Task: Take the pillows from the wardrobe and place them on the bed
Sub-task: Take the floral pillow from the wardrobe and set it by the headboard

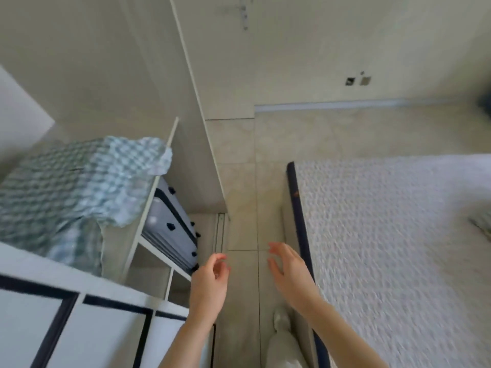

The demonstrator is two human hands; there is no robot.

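Both hands were empty. The left hand (210, 282) hung with fingers loosely curled, gripping nothing; the right hand (288, 272) was spread open, fingers slightly bent, palm turned inward. They hovered apart over the floor (244, 187), pale glossy tile with thin grout lines, in the gap between wardrobe and bed. Below the right forearm showed a light trouser leg and a pale shoe (281, 318).

Left of the left hand stood the open wardrobe (148, 203), smooth white panels with thin shelf edges. On a shelf lay a pillow (71, 187), soft and rumpled, in a green-and-white check, one corner drooping over the shelf's front. Under that shelf a suitcase (170, 229) stood, hard, ribbed, grey-blue, with dark wheels. Nearest the camera ran a white surface with dark navy bands (79, 309).

Right of the right hand was the bed (385, 248), a mattress with a white, bumpy quilted top and a navy edge. At its far right edge a scrap of checked fabric (482, 227) showed, too cropped to identify.
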